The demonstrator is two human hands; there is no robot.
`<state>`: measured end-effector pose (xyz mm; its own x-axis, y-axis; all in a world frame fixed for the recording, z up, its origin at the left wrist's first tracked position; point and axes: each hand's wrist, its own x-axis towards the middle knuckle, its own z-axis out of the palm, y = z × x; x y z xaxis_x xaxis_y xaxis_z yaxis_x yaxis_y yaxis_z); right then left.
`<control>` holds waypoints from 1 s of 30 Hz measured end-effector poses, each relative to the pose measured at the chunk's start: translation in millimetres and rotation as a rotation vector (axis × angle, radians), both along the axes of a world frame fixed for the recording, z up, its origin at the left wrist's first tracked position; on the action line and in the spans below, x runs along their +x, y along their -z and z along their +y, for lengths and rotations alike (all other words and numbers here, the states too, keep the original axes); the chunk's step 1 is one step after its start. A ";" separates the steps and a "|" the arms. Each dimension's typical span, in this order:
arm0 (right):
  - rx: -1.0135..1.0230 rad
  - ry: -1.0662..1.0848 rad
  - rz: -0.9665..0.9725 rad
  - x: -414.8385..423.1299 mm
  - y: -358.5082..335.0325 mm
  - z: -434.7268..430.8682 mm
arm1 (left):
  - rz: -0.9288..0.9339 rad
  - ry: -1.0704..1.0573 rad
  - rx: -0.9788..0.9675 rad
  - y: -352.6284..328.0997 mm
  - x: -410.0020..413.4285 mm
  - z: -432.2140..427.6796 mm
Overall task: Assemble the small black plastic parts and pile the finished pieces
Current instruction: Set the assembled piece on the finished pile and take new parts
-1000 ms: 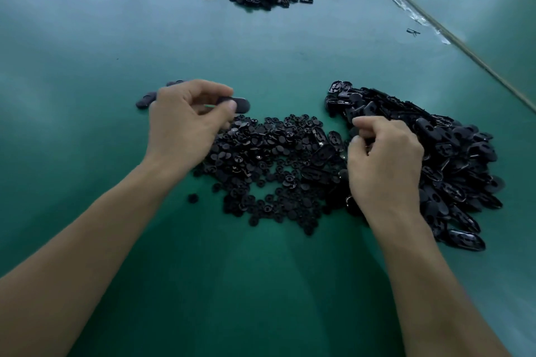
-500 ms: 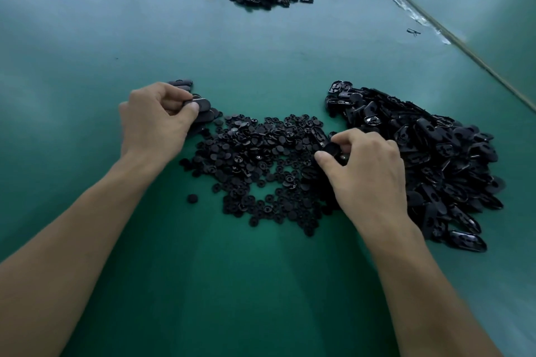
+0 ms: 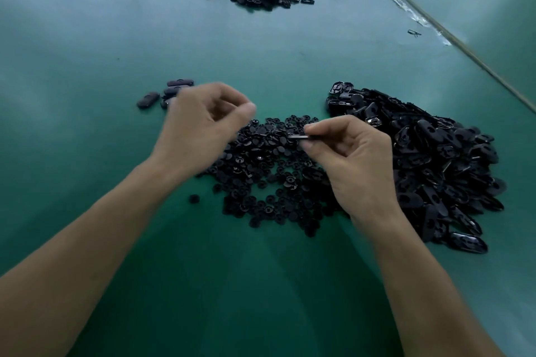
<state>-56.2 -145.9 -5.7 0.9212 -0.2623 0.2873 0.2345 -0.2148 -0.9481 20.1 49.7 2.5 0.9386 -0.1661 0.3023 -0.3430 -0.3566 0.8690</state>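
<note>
One more unit dropped on our finished pile (image 3: 175,91); left hand (image 3: 200,124) returns loosely curled, empty; right hand (image 3: 353,159) now pinches a fresh shell (image 3: 298,136). Next assembly starting.

Round parts (image 3: 261,171) lie centre on the table (image 3: 87,38), oval shells (image 3: 435,159) right, finished pieces (image 3: 171,91) left.
</note>
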 end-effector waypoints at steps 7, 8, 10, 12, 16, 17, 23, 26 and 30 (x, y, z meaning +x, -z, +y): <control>0.213 -0.207 -0.139 -2.0 1.0 10.9 | 0.346 0.230 -0.263 -8.4 -21.5 -23.0; 0.217 -0.209 -0.143 -2.3 1.0 11.8 | 0.386 0.234 -0.275 -8.2 -20.8 -22.2; 0.193 -0.202 -0.137 -2.9 0.4 14.2 | 0.442 0.252 -0.291 -7.4 -20.1 -21.5; 0.140 -0.166 -0.126 -3.7 -0.4 15.2 | 0.447 0.253 -0.322 -7.6 -20.1 -21.2; 0.031 -0.068 -0.045 -5.4 -1.9 12.0 | 0.417 0.183 -0.439 -9.2 -18.1 -19.7; 0.039 -0.065 -0.022 -5.9 -1.7 11.7 | 0.409 0.171 -0.454 -9.0 -17.6 -19.6; 0.092 -0.004 0.013 -4.6 -1.6 12.8 | 0.416 0.239 -0.420 -8.3 -19.6 -20.7; 0.133 0.005 0.024 -3.4 -0.4 11.4 | 0.415 0.274 -0.432 -8.6 -20.0 -21.0; 0.214 -0.011 0.046 -3.8 -1.9 13.0 | 0.408 0.315 -0.454 -5.9 -20.5 -21.7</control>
<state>-60.1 -132.9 -3.9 0.9352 -0.3026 0.1840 0.1915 -0.0048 -0.9815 -0.4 28.0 8.5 0.9199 -0.3903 0.0390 0.0160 0.1367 0.9905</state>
